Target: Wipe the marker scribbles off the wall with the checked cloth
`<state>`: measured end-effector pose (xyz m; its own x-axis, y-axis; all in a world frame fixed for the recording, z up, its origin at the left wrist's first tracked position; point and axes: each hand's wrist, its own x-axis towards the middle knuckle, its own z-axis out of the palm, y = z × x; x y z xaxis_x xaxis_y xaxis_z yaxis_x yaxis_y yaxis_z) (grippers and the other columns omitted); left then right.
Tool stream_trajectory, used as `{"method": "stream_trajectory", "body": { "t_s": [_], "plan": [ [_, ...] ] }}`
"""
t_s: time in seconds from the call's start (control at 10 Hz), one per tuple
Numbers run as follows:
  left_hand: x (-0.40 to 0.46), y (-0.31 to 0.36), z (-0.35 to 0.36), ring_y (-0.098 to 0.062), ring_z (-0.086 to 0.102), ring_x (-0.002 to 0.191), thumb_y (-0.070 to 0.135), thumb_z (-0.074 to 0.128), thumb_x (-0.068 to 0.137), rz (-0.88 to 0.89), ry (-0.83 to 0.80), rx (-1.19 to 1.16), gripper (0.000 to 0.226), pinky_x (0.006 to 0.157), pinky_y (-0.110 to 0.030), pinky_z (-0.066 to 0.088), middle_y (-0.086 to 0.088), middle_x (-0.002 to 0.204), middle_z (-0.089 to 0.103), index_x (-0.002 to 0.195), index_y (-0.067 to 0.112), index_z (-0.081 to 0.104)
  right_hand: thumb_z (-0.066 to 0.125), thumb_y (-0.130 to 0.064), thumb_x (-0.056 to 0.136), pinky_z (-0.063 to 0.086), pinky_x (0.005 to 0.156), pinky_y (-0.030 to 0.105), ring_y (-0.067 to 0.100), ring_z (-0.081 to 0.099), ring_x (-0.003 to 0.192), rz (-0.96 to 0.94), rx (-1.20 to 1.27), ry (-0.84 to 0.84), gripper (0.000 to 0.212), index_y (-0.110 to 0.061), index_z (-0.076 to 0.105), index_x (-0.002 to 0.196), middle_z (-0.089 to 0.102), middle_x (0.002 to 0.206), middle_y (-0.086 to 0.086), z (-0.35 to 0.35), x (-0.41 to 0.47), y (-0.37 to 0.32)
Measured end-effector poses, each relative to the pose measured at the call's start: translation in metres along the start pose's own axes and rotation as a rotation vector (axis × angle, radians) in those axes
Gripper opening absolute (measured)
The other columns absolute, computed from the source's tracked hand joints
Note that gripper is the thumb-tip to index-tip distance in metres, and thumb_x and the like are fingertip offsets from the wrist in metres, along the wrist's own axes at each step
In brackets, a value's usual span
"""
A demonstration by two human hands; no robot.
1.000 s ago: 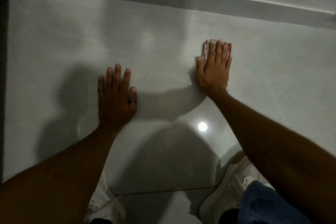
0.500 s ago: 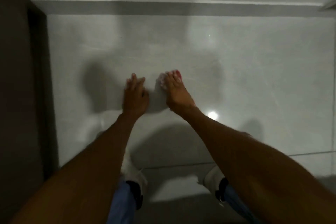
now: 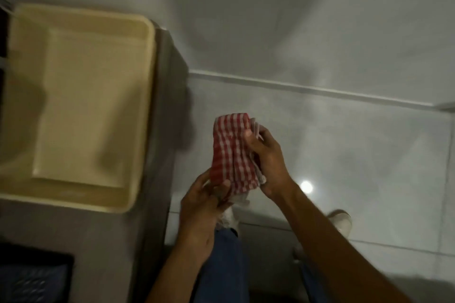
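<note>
Hands lifted off floor, left hand (image 3: 200, 206) and right hand (image 3: 267, 155) gripping folded checked cloth (image 3: 231, 152)

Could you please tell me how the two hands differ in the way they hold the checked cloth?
The left hand grips the cloth at its bottom end, while the right hand holds its right edge higher up. The left thumb lies across the lower front; the right thumb presses near the top. Both hold the folded cloth off the wall.

Cream tray (image 3: 81, 96) blurred; left edge cut off.
</note>
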<state>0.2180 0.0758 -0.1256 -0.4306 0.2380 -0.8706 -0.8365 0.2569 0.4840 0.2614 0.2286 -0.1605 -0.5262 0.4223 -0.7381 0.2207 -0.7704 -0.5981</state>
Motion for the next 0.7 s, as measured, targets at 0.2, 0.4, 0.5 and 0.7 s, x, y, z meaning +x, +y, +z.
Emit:
{"method": "stream_trajectory", "body": {
  "t_s": [0.2, 0.4, 0.5, 0.7],
  "plan": [
    [0.005, 0.11, -0.089, -0.016, 0.077, 0.106, 0.006, 0.076, 0.093, 0.407, 0.308, 0.087, 0.039, 0.085, -0.029, 0.063, 0.002, 0.118, 0.082, 0.121, 0.032, 0.079, 0.075, -0.026, 0.094, 0.054, 0.082, 0.021, 0.014, 0.068, 0.099, -0.497, -0.886, -0.126, 0.037, -0.017, 0.065, 0.129, 0.076, 0.115, 0.001, 0.157, 0.041, -0.065],
    [0.093, 0.164, -0.124, -0.032, 0.072, 0.123, -0.004, 0.061, 0.099, 0.413, 0.416, 0.261, 0.039, 0.104, -0.047, 0.062, -0.009, 0.125, 0.077, 0.129, 0.016, 0.074, 0.056, -0.013, 0.091, 0.029, 0.121, 0.05, 0.033, 0.061, 0.117, -0.8, -1.731, -0.008, 0.025, -0.015, 0.066, 0.114, 0.074, 0.105, 0.004, 0.272, 0.107, -0.063],
    [0.108, 0.167, -0.118, -0.041, 0.07, 0.118, 0.017, 0.063, 0.101, 0.291, 0.455, 0.668, 0.025, 0.087, -0.039, 0.06, -0.011, 0.113, 0.074, 0.123, 0.01, 0.071, 0.05, -0.012, 0.096, 0.015, 0.129, 0.05, 0.033, 0.053, 0.136, -0.614, -1.94, -0.086, 0.027, -0.018, 0.069, 0.114, 0.073, 0.122, 0.005, 0.276, 0.117, -0.065],
    [-0.005, 0.176, -0.047, -0.046, 0.041, 0.15, 0.04, 0.06, 0.104, 0.716, 0.605, 1.157, 0.071, 0.12, -0.061, 0.035, -0.023, 0.167, 0.04, 0.164, 0.01, 0.038, 0.054, -0.025, 0.101, 0.021, 0.132, 0.047, 0.035, 0.038, 0.154, -0.797, -1.685, 0.032, 0.042, -0.01, 0.06, 0.14, 0.06, 0.15, 0.014, 0.194, 0.005, -0.117]
  ]
}}
